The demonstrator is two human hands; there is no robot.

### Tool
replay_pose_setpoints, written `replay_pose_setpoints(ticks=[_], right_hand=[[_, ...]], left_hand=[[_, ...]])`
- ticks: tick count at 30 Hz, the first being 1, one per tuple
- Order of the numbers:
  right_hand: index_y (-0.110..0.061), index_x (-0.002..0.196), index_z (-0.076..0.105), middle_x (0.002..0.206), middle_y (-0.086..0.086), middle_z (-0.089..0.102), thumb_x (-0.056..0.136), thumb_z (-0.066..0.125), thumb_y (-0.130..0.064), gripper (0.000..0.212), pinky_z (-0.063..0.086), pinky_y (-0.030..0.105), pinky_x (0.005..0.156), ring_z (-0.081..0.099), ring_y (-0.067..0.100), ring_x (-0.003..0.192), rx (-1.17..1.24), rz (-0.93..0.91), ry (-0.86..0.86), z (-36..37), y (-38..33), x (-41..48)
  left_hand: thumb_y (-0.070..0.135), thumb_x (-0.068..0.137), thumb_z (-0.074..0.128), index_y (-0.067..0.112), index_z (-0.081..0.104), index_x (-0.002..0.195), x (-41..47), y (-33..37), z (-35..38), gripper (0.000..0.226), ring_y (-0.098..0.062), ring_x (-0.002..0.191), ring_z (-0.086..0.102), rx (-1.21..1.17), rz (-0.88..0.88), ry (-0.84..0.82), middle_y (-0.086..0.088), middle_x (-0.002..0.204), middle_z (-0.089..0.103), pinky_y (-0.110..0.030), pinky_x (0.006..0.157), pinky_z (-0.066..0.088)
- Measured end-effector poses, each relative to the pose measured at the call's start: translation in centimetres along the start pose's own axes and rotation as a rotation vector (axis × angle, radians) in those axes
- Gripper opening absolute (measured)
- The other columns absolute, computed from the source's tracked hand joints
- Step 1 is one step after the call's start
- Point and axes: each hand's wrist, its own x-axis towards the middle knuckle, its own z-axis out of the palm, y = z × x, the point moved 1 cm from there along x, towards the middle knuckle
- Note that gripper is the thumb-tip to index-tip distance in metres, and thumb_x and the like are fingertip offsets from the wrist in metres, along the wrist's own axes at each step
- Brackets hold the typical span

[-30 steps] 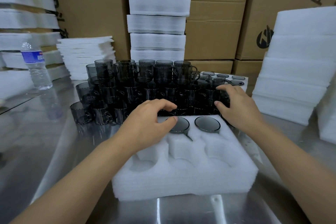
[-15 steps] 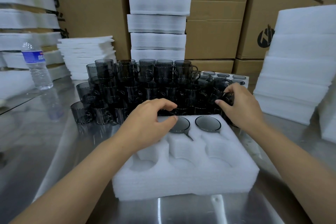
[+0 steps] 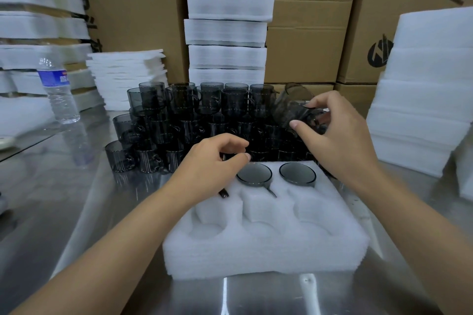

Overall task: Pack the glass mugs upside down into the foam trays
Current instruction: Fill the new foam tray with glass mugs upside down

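Above stacked mugs (image 3: pixel 194 120), tilted mug (image 3: pixel 288 107) between right hand (image 3: pixel 337 140) fingers (image 3: pixel 303 130)

A clear plastic water bottle with a blue label (image 3: pixel 57 92) stands upright on the shiny grey metal table (image 3: pixel 76 199), far over on the left. Big brown cardboard boxes (image 3: pixel 307 41) are piled up behind the table. One box on the right has a black round mark (image 3: pixel 380 50) on it.
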Motion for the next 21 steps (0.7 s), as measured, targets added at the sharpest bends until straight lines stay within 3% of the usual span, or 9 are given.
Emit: replay_pose_setpoints(ticks=[5,9,13,21], right_hand=[[-0.032,0.096,0.048,0.095,-0.015,0.055,0.081,0.07,-0.036,0.027,0.037,0.017,0.066,0.053,0.004,0.083,0.062,-0.05,-0.074,0.6,-1.8,-1.1],[-0.034,0.097,0.046,0.096,-0.018,0.052,0.081,0.069,-0.037,0.028,0.036,0.01,0.066,0.051,0.0,0.082,0.011,-0.103,-0.116,1.3,-2.1,-1.7],[-0.026,0.104,0.052,0.103,-0.012,0.053,0.082,0.069,-0.034,0.029,0.042,0.029,0.07,0.053,0.01,0.083,-0.035,-0.142,-0.138,2.0,-1.9,-2.2],[-0.027,0.101,0.049,0.104,-0.012,0.05,0.081,0.069,-0.032,0.029,0.048,0.042,0.071,0.056,0.017,0.079,-0.018,-0.196,-0.198,2.4,-2.1,-2.6]], left_hand=[[0.032,0.09,0.059,0.04,0.065,0.094,0.4,-0.1,-0.1,0.011,0.007,0.082,0.061,-0.136,-0.037,0.055,0.019,0.09,0.071,-0.013,0.072,0.043],[0.036,0.096,0.043,0.039,0.062,0.097,0.6,0.1,-0.2,0.019,0.002,0.083,0.065,-0.259,-0.074,0.083,0.016,0.086,0.073,-0.026,0.08,0.047],[0.036,0.097,0.041,0.037,0.06,0.098,0.8,0.2,-0.3,0.019,-0.008,0.08,0.069,-0.33,-0.123,0.084,0.011,0.085,0.074,-0.032,0.086,0.049],[0.038,0.096,0.044,0.037,0.061,0.098,1.0,0.0,-0.4,0.017,-0.008,0.079,0.07,-0.379,-0.16,0.049,0.009,0.085,0.074,-0.027,0.077,0.046]])
